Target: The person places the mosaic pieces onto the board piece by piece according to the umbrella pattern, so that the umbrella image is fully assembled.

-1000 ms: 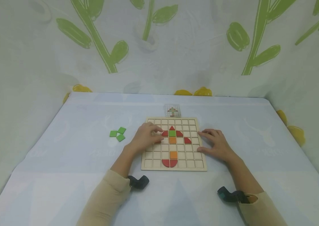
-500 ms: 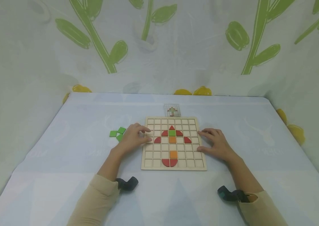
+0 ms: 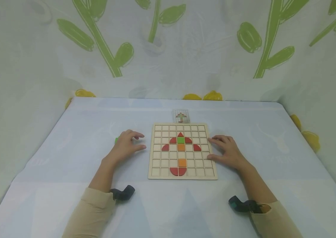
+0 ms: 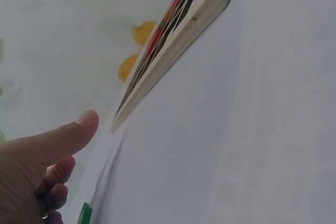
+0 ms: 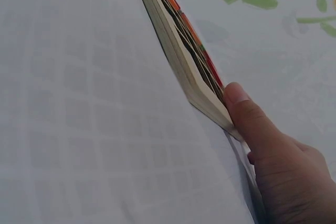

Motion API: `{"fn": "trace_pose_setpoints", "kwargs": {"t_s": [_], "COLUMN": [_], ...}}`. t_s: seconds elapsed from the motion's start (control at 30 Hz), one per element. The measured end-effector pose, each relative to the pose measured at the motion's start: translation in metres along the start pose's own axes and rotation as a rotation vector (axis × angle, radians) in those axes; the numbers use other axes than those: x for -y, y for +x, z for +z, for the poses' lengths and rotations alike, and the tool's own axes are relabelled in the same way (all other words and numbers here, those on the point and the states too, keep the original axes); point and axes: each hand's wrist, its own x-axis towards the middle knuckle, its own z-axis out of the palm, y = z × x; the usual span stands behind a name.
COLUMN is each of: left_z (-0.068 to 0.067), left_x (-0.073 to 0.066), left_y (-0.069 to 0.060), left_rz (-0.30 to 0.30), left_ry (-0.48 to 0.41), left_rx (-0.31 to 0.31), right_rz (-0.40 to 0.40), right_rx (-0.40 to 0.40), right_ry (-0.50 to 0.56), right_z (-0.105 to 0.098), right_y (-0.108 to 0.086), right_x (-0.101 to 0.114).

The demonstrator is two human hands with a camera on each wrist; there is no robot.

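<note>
A wooden grid board (image 3: 160,163) lies on the table. On it are a red triangle (image 3: 180,135), a green square tile (image 3: 181,140), orange square tiles (image 3: 182,162) and several red rounded pieces (image 3: 197,147). My left hand (image 3: 123,145) hovers left of the board, thumb and fingers apart, holding nothing. It hides most of the loose green tiles (image 3: 116,140); a green edge (image 4: 85,213) also shows below the fingers in the left wrist view. My right hand (image 3: 228,152) rests against the board's right edge, with its thumb (image 5: 239,95) touching the rim.
A small pattern card (image 3: 181,116) lies just beyond the board's far edge, showing a similar coloured figure on a grid. The pale table (image 3: 245,119) meets a leaf-patterned backdrop (image 3: 200,49) at the back. A dark wrist camera (image 3: 123,193) sits on each forearm.
My left hand has moved left off the board to above the loose green tiles, uncovering the red piece at the figure's left. The right hand has stayed at the board's edge.
</note>
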Motion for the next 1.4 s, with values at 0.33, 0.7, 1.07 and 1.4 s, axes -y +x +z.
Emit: {"fn": "trace_pose_setpoints", "kwargs": {"t_s": [0.33,0.7,1.07,1.4], "left_z": [-0.021,-0.034,-0.04,-0.036], "left_x": [0.021,0.036,0.038,0.039], "left_y": [-0.007,-0.012,-0.012,-0.011], "left_rz": [-0.092,-0.176,-0.191,-0.082], "left_ry": [-0.03,-0.037,0.045,0.091], "left_rx": [0.056,0.103,0.1,0.07], "right_rz": [-0.012,0.018,0.032,0.032], "right_rx": [-0.003,0.024,0.028,0.034], "right_ry": [0.009,0.003,0.001,0.008], "right_z": [-0.001,-0.001,-0.003,-0.002], "right_y": [-0.001,0.0,0.0,0.0], "right_x": [0.001,0.001,0.005,0.003]}}
